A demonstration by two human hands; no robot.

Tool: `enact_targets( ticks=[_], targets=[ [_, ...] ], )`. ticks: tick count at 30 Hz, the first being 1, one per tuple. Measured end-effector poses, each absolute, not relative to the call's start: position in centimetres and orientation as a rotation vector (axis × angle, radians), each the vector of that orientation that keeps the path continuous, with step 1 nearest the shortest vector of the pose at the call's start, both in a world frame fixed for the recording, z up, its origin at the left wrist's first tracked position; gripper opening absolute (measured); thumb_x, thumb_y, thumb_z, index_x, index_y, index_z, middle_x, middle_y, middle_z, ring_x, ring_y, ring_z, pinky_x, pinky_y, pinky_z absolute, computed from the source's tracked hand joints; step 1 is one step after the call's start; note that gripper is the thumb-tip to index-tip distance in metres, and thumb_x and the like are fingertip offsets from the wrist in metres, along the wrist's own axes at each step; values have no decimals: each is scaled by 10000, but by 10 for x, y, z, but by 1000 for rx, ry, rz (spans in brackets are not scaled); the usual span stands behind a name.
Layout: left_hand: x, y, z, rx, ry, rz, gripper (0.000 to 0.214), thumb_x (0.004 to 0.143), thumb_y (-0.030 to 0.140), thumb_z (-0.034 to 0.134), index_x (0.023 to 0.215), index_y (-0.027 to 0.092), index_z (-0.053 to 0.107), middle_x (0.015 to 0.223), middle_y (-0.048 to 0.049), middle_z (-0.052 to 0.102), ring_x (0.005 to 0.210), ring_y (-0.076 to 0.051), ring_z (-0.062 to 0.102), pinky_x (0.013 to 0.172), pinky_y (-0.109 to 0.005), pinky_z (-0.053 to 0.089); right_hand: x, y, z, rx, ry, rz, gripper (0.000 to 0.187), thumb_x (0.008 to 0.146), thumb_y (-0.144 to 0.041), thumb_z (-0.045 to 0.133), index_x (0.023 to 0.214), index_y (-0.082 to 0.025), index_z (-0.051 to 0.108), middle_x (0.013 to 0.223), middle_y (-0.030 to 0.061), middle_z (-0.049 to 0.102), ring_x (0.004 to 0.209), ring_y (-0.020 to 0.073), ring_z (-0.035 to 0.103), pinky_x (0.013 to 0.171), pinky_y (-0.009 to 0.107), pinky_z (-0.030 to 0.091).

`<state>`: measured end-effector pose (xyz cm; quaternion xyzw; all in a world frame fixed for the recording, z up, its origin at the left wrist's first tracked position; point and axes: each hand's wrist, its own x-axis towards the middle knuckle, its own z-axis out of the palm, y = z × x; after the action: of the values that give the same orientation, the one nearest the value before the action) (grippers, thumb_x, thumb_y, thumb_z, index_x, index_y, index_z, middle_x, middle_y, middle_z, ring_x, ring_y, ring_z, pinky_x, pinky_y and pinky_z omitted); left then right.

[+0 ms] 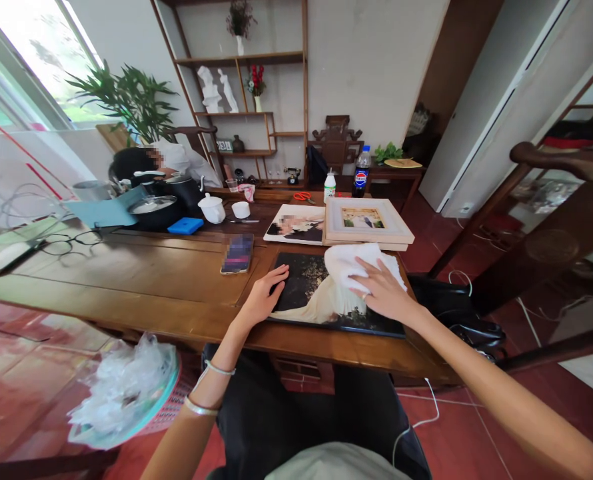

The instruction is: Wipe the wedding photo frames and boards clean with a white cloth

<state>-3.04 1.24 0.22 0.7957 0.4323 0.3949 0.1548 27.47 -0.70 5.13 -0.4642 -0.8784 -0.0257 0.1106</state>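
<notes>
A dark photo panel [301,277] with a pale dress in its picture lies flat at the table's front edge. My left hand [267,292] rests on the panel's left edge, its fingers stretched out. On the panel's upper right is a crumpled white cloth [344,263]. My right hand [384,290] lies over that cloth with fingers spread, pressing it against the panel. Part of the picture is hidden under the cloth and hand. Just behind the panel sit a white photo print [291,225] and a white framed picture [369,223].
A phone [237,253] lies left of the panel. Behind stand a white bottle [329,188], a cola bottle [361,172] and red-handled scissors [304,197]. A white lidded pot [211,208], blue box [185,226] and glasses [71,241] are further left. A bag-filled basket [169,400] stands below.
</notes>
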Motion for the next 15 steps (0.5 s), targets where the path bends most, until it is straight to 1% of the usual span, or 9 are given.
enact_targets(
  ticks=[2,4,6,9,10,12,15],
  targets=[
    [-30,12,2,2280,1240,1134,321,881,236,426,1105,128,630,1273,-116,565,1217,-200,498,1055,-400,373,273,-40,54,-1314,-2610,-22,343,808,-156,442,1088,-221,629,1389,75,438,1362,245,212,1073,572,118],
    [-30,12,2,2276,1242,1133,319,881,238,427,1100,127,631,1274,-115,564,1218,-200,497,1056,-399,373,270,-74,55,-1268,-2638,42,384,716,-89,460,1017,-229,651,1429,38,382,1373,247,172,1082,577,72],
    [-29,12,3,2271,1245,1129,317,881,240,426,1100,136,632,1277,-109,563,1219,-201,497,1055,-403,373,267,-103,56,-1222,-2666,88,384,656,-67,468,943,-223,669,1460,10,323,1380,258,135,1090,575,17],
    [-29,11,5,2271,1240,1110,320,885,241,418,1110,150,626,1286,-103,557,1227,-202,488,1059,-411,366,264,-126,55,-1152,-2713,131,327,647,-74,481,862,-220,680,1479,-16,274,1382,274,115,1095,565,-36],
    [-29,10,5,2271,1233,1108,320,887,242,416,1111,149,624,1288,-105,554,1231,-203,484,1061,-412,363,264,-126,55,-1132,-2727,142,331,653,-76,483,876,-222,679,1479,-17,272,1382,270,119,1098,558,-36],
    [-29,10,6,2269,1219,1110,319,888,245,415,1109,148,623,1294,-108,549,1237,-205,477,1064,-413,359,263,-112,55,-1116,-2733,163,387,666,-73,483,971,-225,666,1477,-3,281,1381,251,135,1107,540,-11],
    [-30,9,7,2267,1209,1121,313,886,254,421,1103,158,625,1292,-102,551,1236,-208,478,1064,-420,358,261,-67,57,-1155,-2711,184,460,712,-83,478,1123,-238,616,1443,38,359,1376,230,161,1102,537,55]
  ],
)
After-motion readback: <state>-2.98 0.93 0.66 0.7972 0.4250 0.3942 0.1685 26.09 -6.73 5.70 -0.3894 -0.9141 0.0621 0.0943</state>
